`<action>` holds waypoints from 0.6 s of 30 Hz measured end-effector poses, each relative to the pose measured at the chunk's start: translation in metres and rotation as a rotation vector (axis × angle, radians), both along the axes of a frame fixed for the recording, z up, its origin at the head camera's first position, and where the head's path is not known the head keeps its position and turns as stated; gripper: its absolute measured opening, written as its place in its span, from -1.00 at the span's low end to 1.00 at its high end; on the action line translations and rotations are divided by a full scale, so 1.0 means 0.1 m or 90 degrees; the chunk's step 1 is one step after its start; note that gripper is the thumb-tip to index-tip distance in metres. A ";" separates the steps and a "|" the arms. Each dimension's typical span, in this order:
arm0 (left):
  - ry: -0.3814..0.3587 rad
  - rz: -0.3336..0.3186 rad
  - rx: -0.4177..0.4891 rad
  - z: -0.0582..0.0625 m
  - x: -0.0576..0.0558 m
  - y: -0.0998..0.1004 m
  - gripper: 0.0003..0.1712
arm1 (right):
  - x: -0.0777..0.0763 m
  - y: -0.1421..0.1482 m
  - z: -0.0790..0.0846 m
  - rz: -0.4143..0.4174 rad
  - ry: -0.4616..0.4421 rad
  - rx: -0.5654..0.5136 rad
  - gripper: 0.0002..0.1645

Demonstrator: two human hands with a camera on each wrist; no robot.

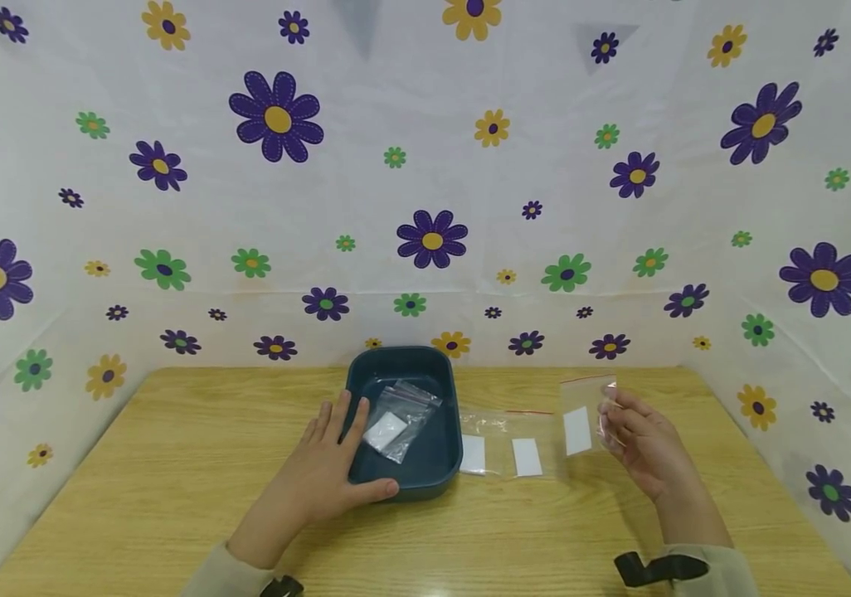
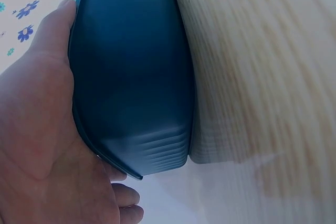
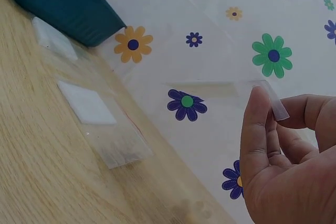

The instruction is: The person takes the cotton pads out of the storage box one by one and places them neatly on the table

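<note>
My right hand (image 1: 645, 444) pinches a clear zip-lock bag (image 1: 599, 394) by its right edge, between thumb and fingers, raised above the table. A flat white piece (image 1: 577, 431) shows inside it. My left hand (image 1: 324, 473) rests on the left rim of a dark teal plastic bin (image 1: 433, 464), its fingers straight and spread and its thumb along the near rim. Inside the bin lie overlapping clear zip-lock bags (image 1: 414, 406) with a white piece (image 1: 385, 431). Right of the bin, more zip bags with white pieces (image 1: 526, 458) lie flat on the table.
The light wooden table (image 1: 172, 464) ends at a white curtain (image 1: 366, 191) with printed flowers, which stands behind and along both sides. The bin stands near the table's back edge, and the flat bags reach its right wall.
</note>
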State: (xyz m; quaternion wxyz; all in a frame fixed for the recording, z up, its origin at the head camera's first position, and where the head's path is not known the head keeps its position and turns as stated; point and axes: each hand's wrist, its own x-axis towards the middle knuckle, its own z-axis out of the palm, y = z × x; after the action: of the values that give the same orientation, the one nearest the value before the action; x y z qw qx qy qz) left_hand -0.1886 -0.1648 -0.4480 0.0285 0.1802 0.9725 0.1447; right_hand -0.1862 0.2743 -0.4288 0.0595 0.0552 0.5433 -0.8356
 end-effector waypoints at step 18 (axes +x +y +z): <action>0.010 -0.003 -0.010 -0.02 -0.01 0.01 0.43 | -0.03 0.04 -0.08 -0.006 -0.037 -0.006 -0.69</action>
State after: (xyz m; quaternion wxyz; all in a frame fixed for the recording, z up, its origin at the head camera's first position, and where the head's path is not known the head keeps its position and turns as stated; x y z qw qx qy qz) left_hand -0.1892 -0.1641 -0.4497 0.0228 0.1831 0.9735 0.1353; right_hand -0.1889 0.2787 -0.4366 0.0717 0.0815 0.5369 -0.8366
